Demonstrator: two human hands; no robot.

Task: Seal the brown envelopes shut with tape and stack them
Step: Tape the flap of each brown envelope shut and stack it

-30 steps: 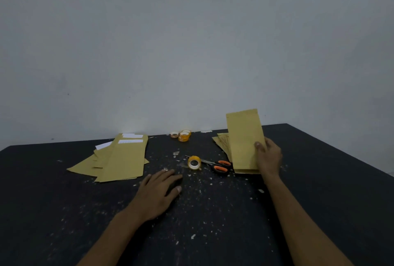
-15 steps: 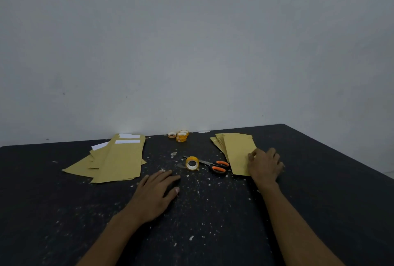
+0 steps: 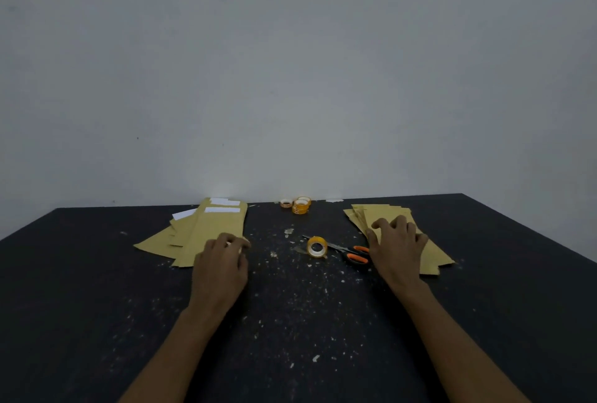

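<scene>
Black table [image 3: 97,305], dusted all over with pale flecks [image 3: 316,358], thickest through the middle. At 10 o'clock, a fanned pile of brown envelopes [image 3: 213,224], white strips [image 3: 223,209] showing at their far ends. At 2 o'clock, a second envelope pile [image 3: 381,212], also fanned. Dead centre stands a tape roll [image 3: 317,247], tilted on its edge, and touching it at 3 o'clock lie orange-handled scissors [image 3: 353,254]. Up at 12 o'clock, by the wall, a cluster of spare tape rolls [image 3: 300,205].
</scene>
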